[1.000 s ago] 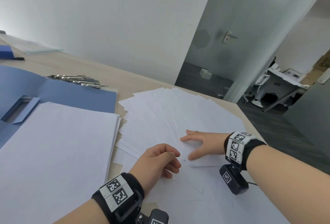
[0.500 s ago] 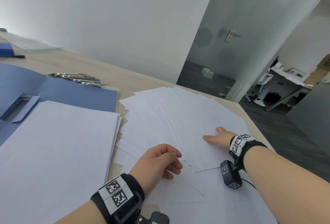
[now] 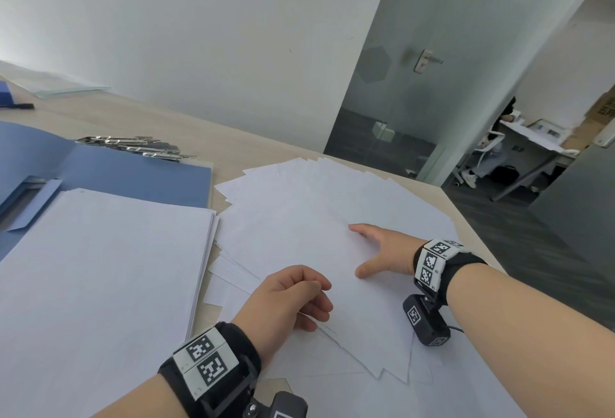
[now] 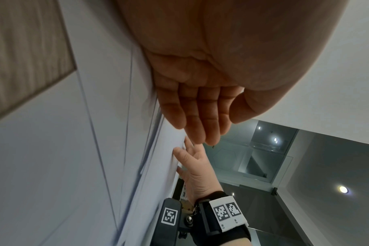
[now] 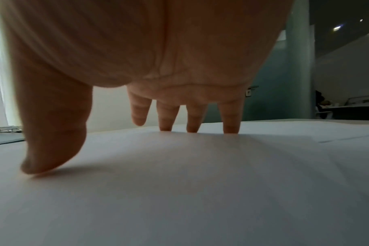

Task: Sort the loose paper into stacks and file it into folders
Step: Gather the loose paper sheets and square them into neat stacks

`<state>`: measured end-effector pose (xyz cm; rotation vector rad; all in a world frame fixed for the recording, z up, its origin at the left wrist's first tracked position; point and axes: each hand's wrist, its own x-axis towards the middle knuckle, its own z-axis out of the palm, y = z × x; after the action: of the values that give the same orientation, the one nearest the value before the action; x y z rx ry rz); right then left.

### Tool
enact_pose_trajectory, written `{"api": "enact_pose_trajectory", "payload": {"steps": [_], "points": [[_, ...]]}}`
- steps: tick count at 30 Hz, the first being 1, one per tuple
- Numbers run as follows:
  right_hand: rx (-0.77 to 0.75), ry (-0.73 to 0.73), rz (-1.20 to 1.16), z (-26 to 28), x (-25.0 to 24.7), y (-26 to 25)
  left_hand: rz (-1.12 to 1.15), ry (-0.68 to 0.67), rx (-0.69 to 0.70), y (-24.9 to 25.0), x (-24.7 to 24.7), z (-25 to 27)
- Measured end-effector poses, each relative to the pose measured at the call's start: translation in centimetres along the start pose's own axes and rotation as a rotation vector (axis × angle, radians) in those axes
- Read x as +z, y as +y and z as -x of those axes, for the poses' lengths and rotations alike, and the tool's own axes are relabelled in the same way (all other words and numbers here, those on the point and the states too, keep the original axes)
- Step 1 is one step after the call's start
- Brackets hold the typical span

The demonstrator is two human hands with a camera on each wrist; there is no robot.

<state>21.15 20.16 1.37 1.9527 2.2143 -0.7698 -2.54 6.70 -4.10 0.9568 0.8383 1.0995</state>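
Loose paper (image 3: 299,217) lies fanned beneath both hands; right hand (image 3: 382,251) spread flat; left hand (image 3: 286,297) loosely curled, empty.

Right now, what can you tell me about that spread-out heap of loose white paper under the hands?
The loose paper is a fan of plain white sheets, overlapping at many angles on the wooden table, right of the neat stack. The sheets lie flat and look blank. The right hand rests spread fingertips on top; the left hand, fingers curled, rests at the near edge.
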Motion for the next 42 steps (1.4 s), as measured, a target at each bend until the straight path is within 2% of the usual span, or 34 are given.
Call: {"api": "enact_pose_trajectory", "payload": {"steps": [2,5,8,15,20,23,26,29,34,42], "points": [[-0.021,0.029,-0.026,-0.1,-0.1,-0.3,0.0,-0.001,-0.001,0.0,0.0,0.0],[0.026,0.114,-0.038,-0.5,-0.2,-0.9,0.003,-0.002,-0.005,0.0,0.0,-0.1],[0.053,0.069,0.018,-1.1,0.4,-1.8,0.009,-0.002,-0.009,0.0,0.0,-0.1],[-0.058,-0.006,0.11,-0.4,0.5,-2.4,0.007,-0.002,-0.004,0.2,0.0,0.1],[-0.115,-0.043,0.111,0.5,0.3,-1.7,0.05,-0.017,0.004,0.6,-0.1,0.4],[-0.13,-0.022,0.035,0.7,0.2,-1.9,0.04,-0.016,-0.016,0.6,0.0,0.4],[-0.076,0.04,-0.024,0.3,0.4,-2.6,0.02,-0.013,-0.044,0.6,0.1,0.4],[0.034,0.082,0.057,-0.5,0.9,-3.7,0.015,-0.009,-0.055,0.6,0.1,0.3],[0.162,0.088,0.066,-1.0,0.9,-5.0,-0.016,-0.003,-0.063,0.6,0.0,0.4],[0.211,0.093,0.041,-0.6,0.7,-4.2,-0.023,-0.004,-0.078,0.8,0.1,0.5]]}}
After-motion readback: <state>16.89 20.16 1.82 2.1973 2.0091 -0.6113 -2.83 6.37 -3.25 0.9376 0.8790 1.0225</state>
